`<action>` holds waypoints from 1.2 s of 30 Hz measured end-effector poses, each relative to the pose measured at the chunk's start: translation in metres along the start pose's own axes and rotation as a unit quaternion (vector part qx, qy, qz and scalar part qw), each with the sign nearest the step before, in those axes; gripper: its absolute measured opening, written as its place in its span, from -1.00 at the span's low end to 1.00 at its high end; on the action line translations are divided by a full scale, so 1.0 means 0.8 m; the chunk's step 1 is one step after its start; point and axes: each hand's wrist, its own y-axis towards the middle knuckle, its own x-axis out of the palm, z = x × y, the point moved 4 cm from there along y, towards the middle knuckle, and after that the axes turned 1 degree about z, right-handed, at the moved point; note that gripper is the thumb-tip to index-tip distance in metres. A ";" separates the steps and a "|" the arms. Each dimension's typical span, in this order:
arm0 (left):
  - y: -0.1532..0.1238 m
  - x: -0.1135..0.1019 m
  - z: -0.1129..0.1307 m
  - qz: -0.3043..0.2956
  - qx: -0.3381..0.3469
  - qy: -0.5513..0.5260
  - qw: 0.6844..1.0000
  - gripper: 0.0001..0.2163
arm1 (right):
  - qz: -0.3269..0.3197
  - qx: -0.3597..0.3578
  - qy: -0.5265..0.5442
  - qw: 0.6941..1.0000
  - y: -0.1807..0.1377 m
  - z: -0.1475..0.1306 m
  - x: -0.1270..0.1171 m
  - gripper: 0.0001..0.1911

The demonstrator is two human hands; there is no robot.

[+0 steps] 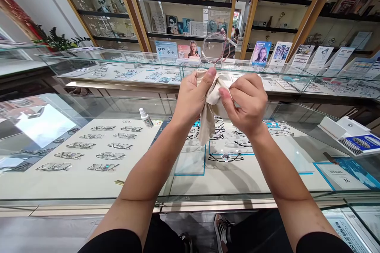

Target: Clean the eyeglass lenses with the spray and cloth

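Note:
Both my hands are raised above the glass display counter. My left hand (192,95) is closed on a cream cloth (207,126), its thumb pressed flat near the top. A pair of eyeglasses (214,62) with a thin pinkish rim rises from the cloth just above that thumb; one round lens and a temple show, and the lower part is hidden by cloth and fingers. My right hand (247,101) has its fingers curled and pinches the cloth beside the left hand. The cloth's loose end hangs down between my wrists.
Rows of eyeglasses (111,156) lie inside the glass counter (89,201) below. A white spray bottle (146,118) stands left of my forearms. An open white box (350,134) sits at the right. Another glass showcase (124,83) with upright cards crosses behind.

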 end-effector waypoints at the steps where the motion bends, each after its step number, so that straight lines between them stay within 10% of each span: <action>1: -0.001 0.002 0.000 -0.007 -0.002 0.002 1.000 -0.47 | 0.006 0.013 0.010 1.000 -0.003 0.001 0.001 -0.47; 16: -0.003 0.013 -0.015 -0.117 -0.028 -0.038 0.992 -0.50 | 0.034 0.134 0.252 0.958 0.018 0.028 0.001 -0.66; 27: -0.009 0.023 -0.021 -0.009 0.035 -0.008 0.999 -0.52 | 0.003 0.160 0.336 0.928 0.016 0.027 0.022 -0.60; 36: -0.003 0.017 -0.006 -0.199 -0.019 -0.025 0.979 -0.51 | 0.024 0.184 0.351 0.918 0.020 0.055 0.018 -0.56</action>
